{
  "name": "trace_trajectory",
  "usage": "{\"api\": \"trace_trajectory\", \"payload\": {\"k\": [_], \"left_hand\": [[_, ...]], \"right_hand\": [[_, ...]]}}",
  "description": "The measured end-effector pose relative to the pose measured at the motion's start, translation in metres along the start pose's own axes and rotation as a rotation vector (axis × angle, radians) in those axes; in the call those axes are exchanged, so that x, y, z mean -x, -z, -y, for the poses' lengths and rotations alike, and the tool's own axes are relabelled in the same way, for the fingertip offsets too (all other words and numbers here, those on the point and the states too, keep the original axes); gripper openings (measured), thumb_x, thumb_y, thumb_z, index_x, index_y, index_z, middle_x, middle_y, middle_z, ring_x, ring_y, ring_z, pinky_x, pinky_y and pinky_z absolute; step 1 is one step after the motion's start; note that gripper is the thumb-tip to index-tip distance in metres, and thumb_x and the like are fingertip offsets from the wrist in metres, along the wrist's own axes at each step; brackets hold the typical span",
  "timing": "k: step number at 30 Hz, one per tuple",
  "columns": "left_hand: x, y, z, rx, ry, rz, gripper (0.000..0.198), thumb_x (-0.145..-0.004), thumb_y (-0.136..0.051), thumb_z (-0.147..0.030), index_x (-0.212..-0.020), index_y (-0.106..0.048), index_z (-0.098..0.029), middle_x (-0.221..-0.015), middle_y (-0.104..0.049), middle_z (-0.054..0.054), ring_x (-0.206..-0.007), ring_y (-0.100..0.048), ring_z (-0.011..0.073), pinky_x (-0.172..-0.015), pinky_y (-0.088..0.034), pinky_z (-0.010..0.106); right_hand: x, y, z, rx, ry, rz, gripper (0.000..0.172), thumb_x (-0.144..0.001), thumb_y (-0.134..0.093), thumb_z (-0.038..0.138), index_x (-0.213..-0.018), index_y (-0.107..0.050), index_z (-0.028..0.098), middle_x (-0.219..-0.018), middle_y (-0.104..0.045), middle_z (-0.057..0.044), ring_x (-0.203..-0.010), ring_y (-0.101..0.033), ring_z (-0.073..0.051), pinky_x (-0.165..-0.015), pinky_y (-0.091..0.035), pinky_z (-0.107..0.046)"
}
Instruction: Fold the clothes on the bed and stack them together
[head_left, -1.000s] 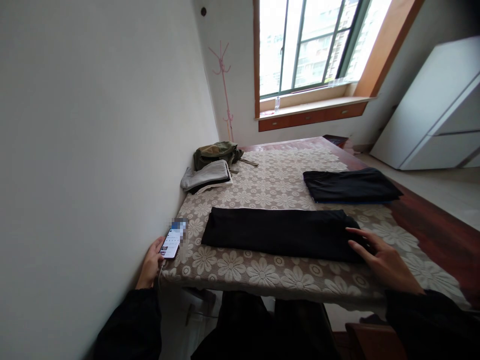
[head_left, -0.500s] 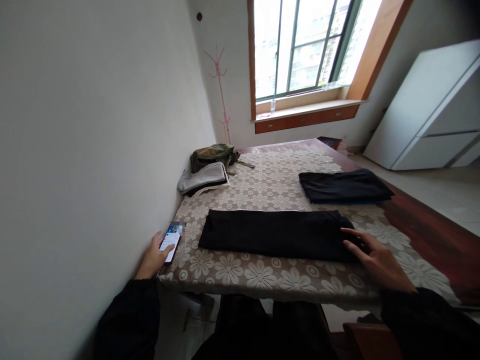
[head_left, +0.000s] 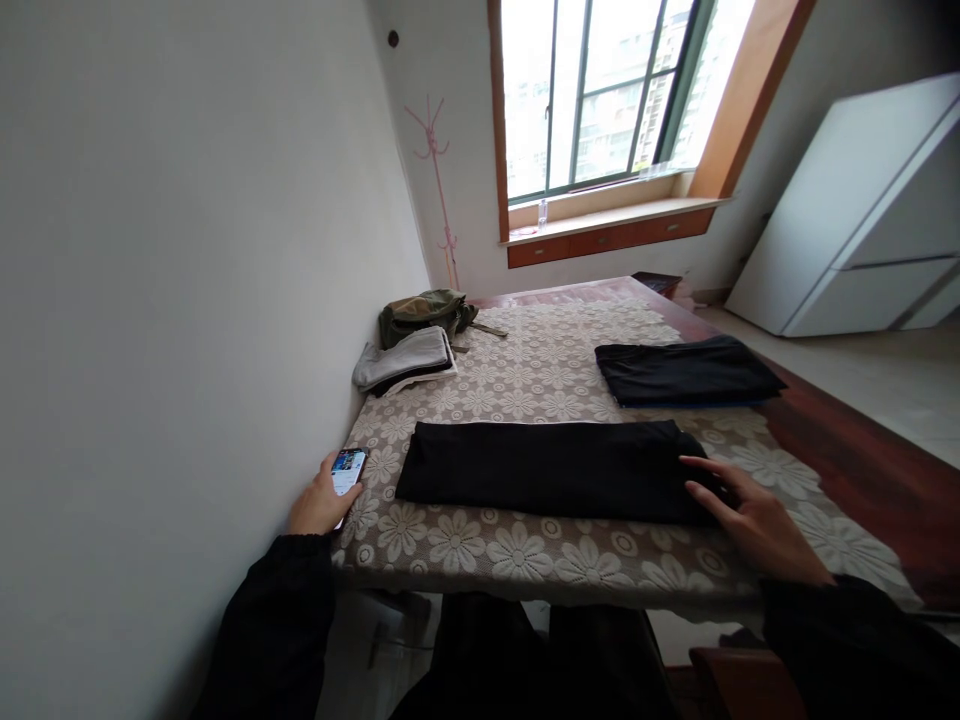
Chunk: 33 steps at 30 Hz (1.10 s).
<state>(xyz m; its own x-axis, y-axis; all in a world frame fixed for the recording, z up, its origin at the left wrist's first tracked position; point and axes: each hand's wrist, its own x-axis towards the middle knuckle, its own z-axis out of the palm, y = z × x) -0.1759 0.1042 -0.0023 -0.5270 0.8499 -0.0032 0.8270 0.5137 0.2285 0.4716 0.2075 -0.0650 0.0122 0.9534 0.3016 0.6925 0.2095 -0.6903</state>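
Note:
At the table's left edge by the wall, my left hand [head_left: 325, 499] is closed around a smartphone [head_left: 347, 472] with its screen lit. The thumb lies over the lower part of the screen. A black garment [head_left: 540, 470], folded into a long flat strip, lies in front of me across the lace tablecloth [head_left: 517, 550]. My right hand [head_left: 754, 515] rests at the right end of this strip with its fingers apart, the fingertips touching the cloth and not gripping it.
A second folded dark garment [head_left: 686, 372] lies farther back on the right. Folded grey clothing [head_left: 409, 358] and an olive backpack [head_left: 424, 315] sit against the left wall. Beyond the table stand a pink coat rack [head_left: 439, 190] and a white refrigerator [head_left: 862, 210].
My left hand has shifted slightly right and forward, and its thumb now reaches higher over the phone. My right hand and the black garment stay in place.

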Motion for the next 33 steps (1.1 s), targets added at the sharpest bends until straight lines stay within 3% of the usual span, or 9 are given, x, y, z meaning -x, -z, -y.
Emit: {"api": "trace_trajectory", "payload": {"k": [3,10,33], "left_hand": [[0.0007,0.0035,-0.0016,-0.002,0.018,0.004,0.084,-0.088,-0.064,-0.055,-0.159,-0.034,-0.023,-0.136,-0.069,0.023,-0.117,-0.071,0.0411,-0.092,-0.051,0.045],[0.001,0.0069,-0.0018,-0.021,0.003,0.009,0.077,-0.089,-0.065,-0.055,-0.155,-0.041,-0.025,-0.129,-0.073,0.021,-0.112,-0.072,0.0398,-0.089,-0.052,0.042],[0.0004,0.0066,-0.0016,-0.058,0.006,0.03,0.069,-0.092,-0.061,-0.056,-0.153,-0.044,-0.028,-0.136,-0.071,0.014,-0.118,-0.07,0.0344,-0.091,-0.051,0.039]], "right_hand": [[0.0005,0.0003,0.0013,0.008,0.007,-0.011,0.047,-0.087,-0.059,0.06,-0.123,-0.069,0.031,-0.136,-0.07,-0.006,-0.131,-0.062,-0.037,-0.112,-0.048,-0.055],[0.0012,0.0012,0.004,0.003,-0.016,-0.003,0.048,-0.086,-0.06,0.059,-0.123,-0.07,0.03,-0.137,-0.069,-0.007,-0.133,-0.06,-0.038,-0.113,-0.047,-0.055],[-0.0003,-0.0017,-0.0055,-0.018,-0.011,-0.002,0.047,-0.086,-0.061,0.059,-0.123,-0.069,0.031,-0.137,-0.068,-0.007,-0.133,-0.06,-0.039,-0.113,-0.046,-0.057]]}}
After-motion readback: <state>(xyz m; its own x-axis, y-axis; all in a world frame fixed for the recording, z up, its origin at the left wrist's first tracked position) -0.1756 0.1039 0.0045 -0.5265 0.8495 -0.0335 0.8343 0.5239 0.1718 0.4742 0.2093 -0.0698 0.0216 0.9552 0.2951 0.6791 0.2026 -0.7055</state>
